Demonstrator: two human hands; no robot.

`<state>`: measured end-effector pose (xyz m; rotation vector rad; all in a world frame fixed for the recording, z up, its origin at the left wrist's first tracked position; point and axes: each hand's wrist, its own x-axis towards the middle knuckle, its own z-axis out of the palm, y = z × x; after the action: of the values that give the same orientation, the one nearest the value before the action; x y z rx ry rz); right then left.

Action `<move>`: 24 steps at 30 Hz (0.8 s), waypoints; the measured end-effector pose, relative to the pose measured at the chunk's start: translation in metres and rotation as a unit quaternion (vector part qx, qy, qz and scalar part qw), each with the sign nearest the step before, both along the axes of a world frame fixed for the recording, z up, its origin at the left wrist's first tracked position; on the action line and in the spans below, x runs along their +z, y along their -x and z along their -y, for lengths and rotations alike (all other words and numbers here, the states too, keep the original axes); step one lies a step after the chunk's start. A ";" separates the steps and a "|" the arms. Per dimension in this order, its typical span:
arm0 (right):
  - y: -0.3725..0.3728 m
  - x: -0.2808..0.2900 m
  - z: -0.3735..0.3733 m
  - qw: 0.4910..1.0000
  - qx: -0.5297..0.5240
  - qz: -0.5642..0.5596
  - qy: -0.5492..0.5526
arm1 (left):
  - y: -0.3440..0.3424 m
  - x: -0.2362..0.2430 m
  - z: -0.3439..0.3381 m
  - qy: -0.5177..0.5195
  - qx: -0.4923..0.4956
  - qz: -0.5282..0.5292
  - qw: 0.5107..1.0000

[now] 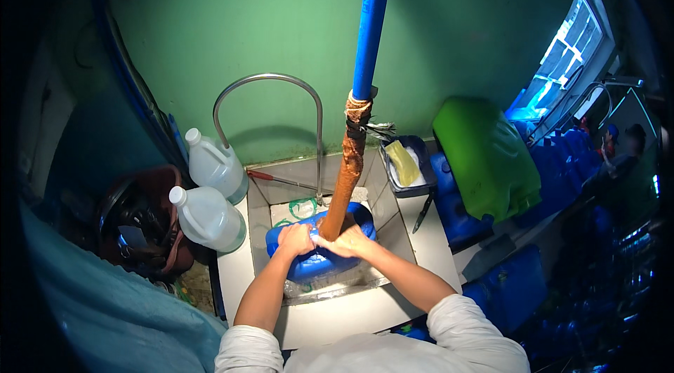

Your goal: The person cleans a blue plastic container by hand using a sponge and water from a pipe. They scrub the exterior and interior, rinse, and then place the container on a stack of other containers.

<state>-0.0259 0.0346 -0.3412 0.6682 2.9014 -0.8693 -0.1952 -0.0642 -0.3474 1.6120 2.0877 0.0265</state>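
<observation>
A blue plastic jug (pixel 316 269) lies low in the tiled sink (pixel 393 240). Down to its top runs a brown, crumpled sleeve-like hose (pixel 349 169), tied with cord to the end of a blue pipe (pixel 372 22). At the jug's upper left, my left hand (pixel 296 239) is closed on it, its fingers curled. My right hand (pixel 345 241) wraps the lower end of the hose, close against the jug. The jug's mouth and the hose's tip are hidden behind my hands.
Two translucent jugs (pixel 208 220) stand at the left, beside a reddish tub (pixel 151 232). A curved metal faucet (pixel 269 77) rises behind the sink. Right are a dark basin (pixel 421 189) holding a yellow sponge (pixel 401 164), a knife (pixel 423 213) and a large green container (pixel 484 155).
</observation>
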 end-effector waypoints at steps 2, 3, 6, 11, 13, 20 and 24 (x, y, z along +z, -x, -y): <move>-0.015 0.010 0.015 0.979 -0.014 -0.166 -0.118 | 0.003 -0.004 0.000 -0.027 0.004 -0.005 1.000; -0.026 0.013 0.021 0.981 -0.015 -0.153 -0.118 | 0.003 -0.005 0.002 -0.037 0.010 0.004 0.999; -0.061 0.019 0.022 0.995 -0.024 -0.086 -0.032 | 0.000 -0.005 0.007 -0.035 0.013 0.017 0.999; -0.095 0.020 -0.018 0.936 -0.268 0.228 0.020 | -0.013 0.002 0.020 -0.079 -0.022 0.020 0.996; -0.086 0.019 -0.044 0.921 -0.341 0.183 0.044 | -0.018 0.003 0.026 -0.105 -0.043 0.015 0.993; 0.010 0.001 -0.009 0.990 -0.130 -0.015 0.061 | -0.013 -0.012 0.019 -0.038 0.031 0.035 0.998; -0.003 0.013 0.041 0.985 -0.064 -0.109 -0.119 | -0.007 -0.021 0.003 -0.024 0.050 0.001 0.998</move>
<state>-0.0229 -0.0061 -0.3283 0.8339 3.2242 -0.6492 -0.1887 -0.0672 -0.3684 1.5335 2.1791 0.1145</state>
